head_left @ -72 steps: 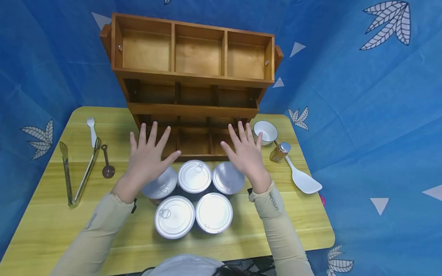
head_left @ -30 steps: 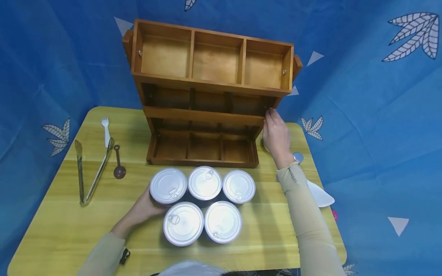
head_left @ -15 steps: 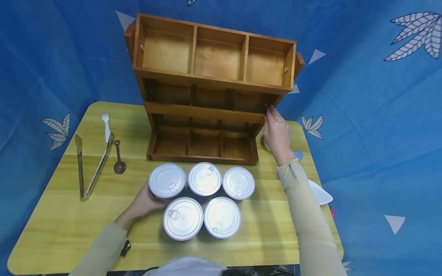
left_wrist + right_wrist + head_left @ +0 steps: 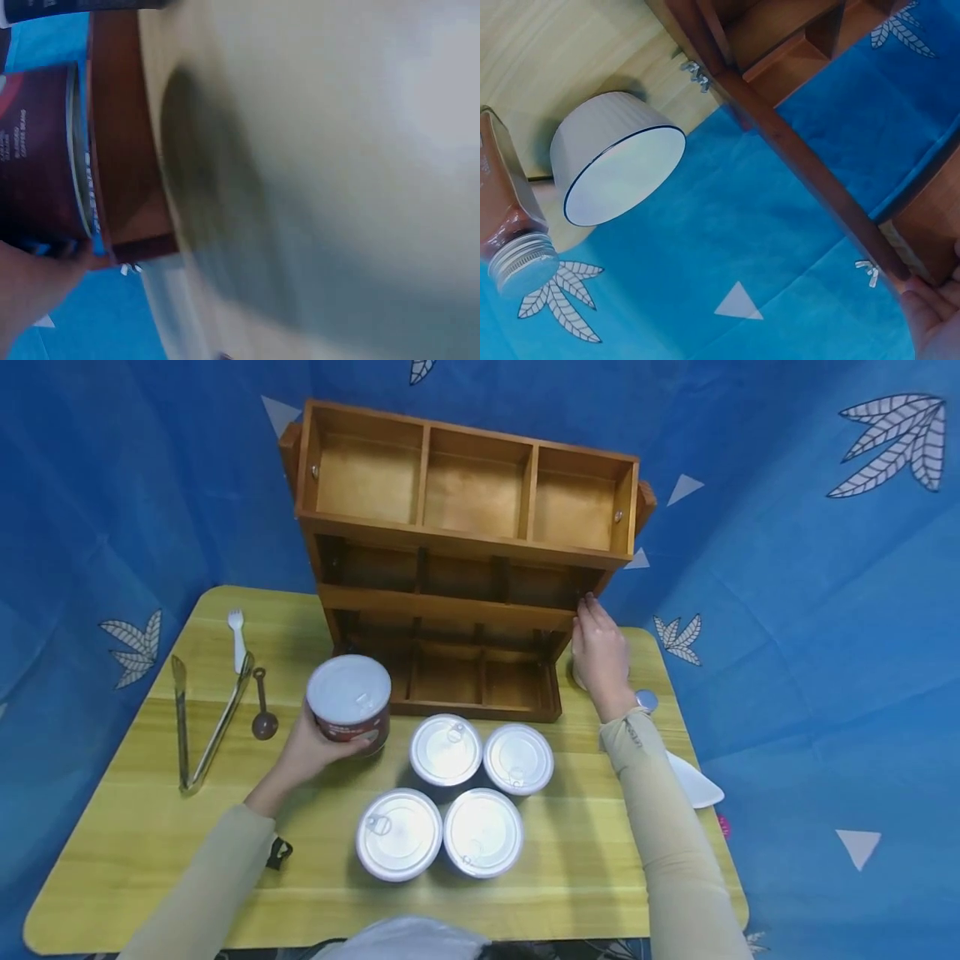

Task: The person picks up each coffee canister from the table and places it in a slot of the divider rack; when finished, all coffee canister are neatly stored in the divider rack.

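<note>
— Since a moment ago the left hand has lifted one can out of the group and carried it up toward the wooden rack. Agreed?

— Yes. Four cans stay on the counter; the lifted one now sits above it, just in front of the rack's lowest left compartment.

— How is that hand set?

— Forearm slanting in from lower left, fingers curled round the can's side from below, thumb side toward the camera.

— Which way does the can point?

— Its short axis runs roughly upright, tipped a little; the silver pull-tab lid faces up. Below the lid there is a dark red label with white print, also seen in the left wrist view.

— And the right hand?

— Unmoved, arm stretched forward, fingers fairly straight, tips touching the rack's right end at the middle shelf. It grips nothing I can see. A white bowl and a spice jar lie just beside it.
</note>
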Demonstrator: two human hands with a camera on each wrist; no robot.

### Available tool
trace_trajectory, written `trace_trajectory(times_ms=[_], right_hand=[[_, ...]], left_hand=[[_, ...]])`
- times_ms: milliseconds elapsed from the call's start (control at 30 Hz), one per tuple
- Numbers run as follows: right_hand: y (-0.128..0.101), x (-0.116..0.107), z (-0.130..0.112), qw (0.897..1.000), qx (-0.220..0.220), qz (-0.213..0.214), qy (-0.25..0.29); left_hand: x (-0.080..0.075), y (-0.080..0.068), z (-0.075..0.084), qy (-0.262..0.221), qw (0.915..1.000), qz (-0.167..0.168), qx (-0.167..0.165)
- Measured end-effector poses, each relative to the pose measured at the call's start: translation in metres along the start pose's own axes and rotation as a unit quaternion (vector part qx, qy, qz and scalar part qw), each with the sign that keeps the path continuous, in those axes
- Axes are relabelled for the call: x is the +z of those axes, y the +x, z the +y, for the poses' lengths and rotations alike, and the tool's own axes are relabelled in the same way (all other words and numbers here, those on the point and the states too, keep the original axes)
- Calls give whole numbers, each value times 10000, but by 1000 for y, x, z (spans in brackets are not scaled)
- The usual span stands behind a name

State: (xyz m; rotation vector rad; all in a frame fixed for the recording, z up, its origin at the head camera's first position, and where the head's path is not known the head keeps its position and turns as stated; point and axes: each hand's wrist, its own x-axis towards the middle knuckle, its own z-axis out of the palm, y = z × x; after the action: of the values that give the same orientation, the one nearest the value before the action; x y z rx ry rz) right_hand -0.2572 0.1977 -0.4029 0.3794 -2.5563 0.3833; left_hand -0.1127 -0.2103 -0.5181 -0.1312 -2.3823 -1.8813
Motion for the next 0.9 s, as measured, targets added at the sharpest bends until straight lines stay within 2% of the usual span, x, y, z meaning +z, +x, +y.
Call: trace_trajectory(times_ms=[200,367,467,667,900], right_hand=[[0,2,1,9999,-109,96,-20],[0,2,2,9999,-111,92,-40],[-1,1,2,9998,-129,124,-54],[-1,0,3,9995,-208,191,-129],[-1,0,4,9997,-134,90,-156]], left_hand=[[6,31,6,306,9991,40,-273],[11,53,10,446,9986,103,-260],[15,65,9,523,9974,183,-458],[27,84,6,904,9880,693,-1043],[42,96,-1,1315,9762,1343,-1084]])
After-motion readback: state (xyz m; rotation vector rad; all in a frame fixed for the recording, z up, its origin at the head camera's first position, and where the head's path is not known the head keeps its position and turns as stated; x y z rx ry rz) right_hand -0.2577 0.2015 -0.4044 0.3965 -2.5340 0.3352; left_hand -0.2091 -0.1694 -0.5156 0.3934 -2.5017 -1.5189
